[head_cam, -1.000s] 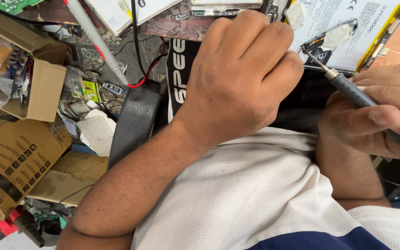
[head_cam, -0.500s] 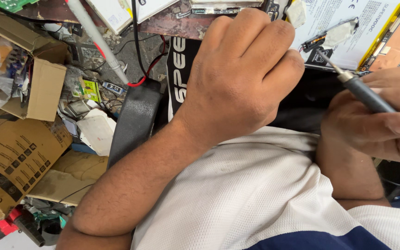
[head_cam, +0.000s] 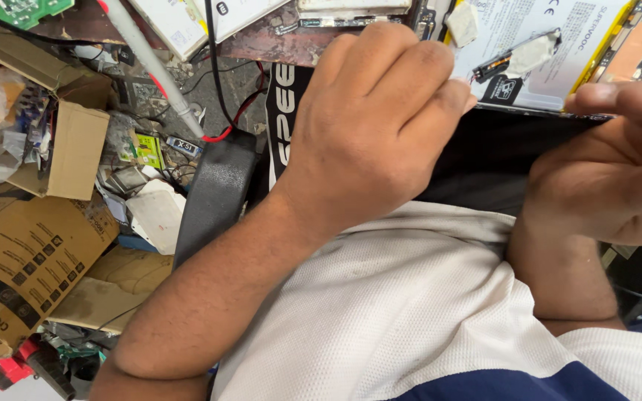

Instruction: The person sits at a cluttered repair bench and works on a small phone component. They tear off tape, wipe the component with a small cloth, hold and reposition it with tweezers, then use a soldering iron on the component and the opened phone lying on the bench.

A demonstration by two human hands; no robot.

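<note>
The work in hand was an opened phone (head_cam: 536, 56) with its back off, lying at one o'clock at the top edge of the bench; steadying it firmly at its near edge while keeping fingers off the exposed battery and small board would have served the step best. The left hand (head_cam: 380, 126) was curled nearly closed at twelve o'clock, fingertips against the phone's near edge, though what they pinched could not be told. The right hand (head_cam: 611, 171), at three o'clock, was loosely curled just below the phone, with no tool visible in it.
</note>
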